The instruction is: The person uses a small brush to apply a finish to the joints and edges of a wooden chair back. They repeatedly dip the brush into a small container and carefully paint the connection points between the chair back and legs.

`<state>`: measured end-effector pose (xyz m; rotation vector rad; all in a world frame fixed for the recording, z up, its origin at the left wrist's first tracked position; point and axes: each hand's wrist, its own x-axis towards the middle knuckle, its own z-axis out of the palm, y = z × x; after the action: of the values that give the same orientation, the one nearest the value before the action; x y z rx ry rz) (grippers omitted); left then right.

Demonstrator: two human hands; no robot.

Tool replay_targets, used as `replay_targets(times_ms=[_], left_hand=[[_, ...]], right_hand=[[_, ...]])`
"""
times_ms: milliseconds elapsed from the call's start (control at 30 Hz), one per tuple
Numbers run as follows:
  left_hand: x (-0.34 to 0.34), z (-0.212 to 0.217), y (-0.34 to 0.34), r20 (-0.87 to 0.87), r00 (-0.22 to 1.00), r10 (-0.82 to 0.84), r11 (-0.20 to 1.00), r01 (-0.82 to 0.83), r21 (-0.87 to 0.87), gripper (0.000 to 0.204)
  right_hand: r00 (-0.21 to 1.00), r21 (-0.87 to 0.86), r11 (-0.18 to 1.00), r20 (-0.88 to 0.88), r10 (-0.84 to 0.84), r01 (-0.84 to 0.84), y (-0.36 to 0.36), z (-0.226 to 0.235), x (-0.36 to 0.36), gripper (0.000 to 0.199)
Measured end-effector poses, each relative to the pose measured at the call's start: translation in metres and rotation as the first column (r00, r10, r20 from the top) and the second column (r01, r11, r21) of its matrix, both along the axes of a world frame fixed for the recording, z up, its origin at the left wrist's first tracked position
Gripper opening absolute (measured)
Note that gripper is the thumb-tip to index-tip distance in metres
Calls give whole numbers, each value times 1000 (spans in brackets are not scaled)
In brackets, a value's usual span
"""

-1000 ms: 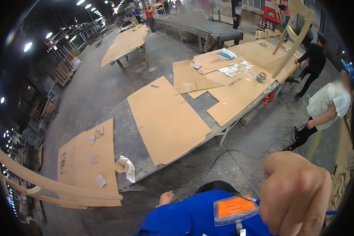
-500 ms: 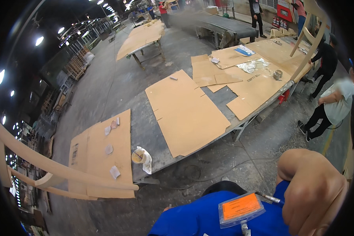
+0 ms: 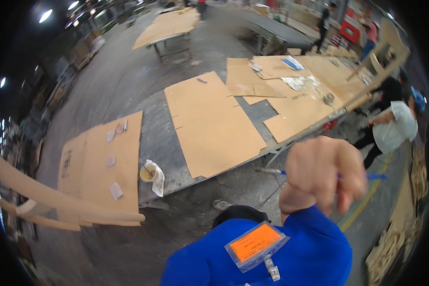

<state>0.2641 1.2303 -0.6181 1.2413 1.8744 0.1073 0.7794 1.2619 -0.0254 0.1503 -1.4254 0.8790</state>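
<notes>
My right hand (image 3: 321, 174) is raised in front of my blue sleeve, its fingers closed around a thin blue-handled paintbrush (image 3: 376, 176). The brush's tip points left, toward the table edge, and touches nothing I can see. Motion blurs the fingers a little. My left hand is out of view. Left of the brush, on the table corner, stands a cup (image 3: 149, 172) of tan stuff with a thin stick in it and a white cloth (image 3: 158, 185) beside it. A large cardboard sheet (image 3: 214, 128) lies across the table's middle.
A pale wooden chair frame (image 3: 71, 200) lies over cardboard with several small pads at left. Another wooden chair (image 3: 388, 52) stands at the table's far right. Crumpled foil (image 3: 300, 82) and a tin (image 3: 328, 98) lie nearer. A person in a light shirt (image 3: 395, 126) stands at right.
My right hand has risen and moved left with the paintbrush, away from the lower right corner. The view has shifted, so the table and cup sit further left and higher.
</notes>
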Motion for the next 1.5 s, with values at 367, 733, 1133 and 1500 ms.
replay_targets(times_ms=[367,733,1133,1500], left_hand=[[31,48,-42,-63,856,514,857,-508,89,41],[127,80,-81,-164,808,566,824,-562,70,38],[187,103,-113,-136,546,827,551,-835,-2,30],[189,86,-112,-149,573,806,567,-819,-83,34]], right_hand=[[664,-466,482,611,-431,742,282,-248,-53,51],[492,-279,684,860,-134,674,401,-403,-206,23],[179,35,841,972,-155,540,434,-455,-266,18],[114,48,861,986,-122,506,442,-462,-269,17]])
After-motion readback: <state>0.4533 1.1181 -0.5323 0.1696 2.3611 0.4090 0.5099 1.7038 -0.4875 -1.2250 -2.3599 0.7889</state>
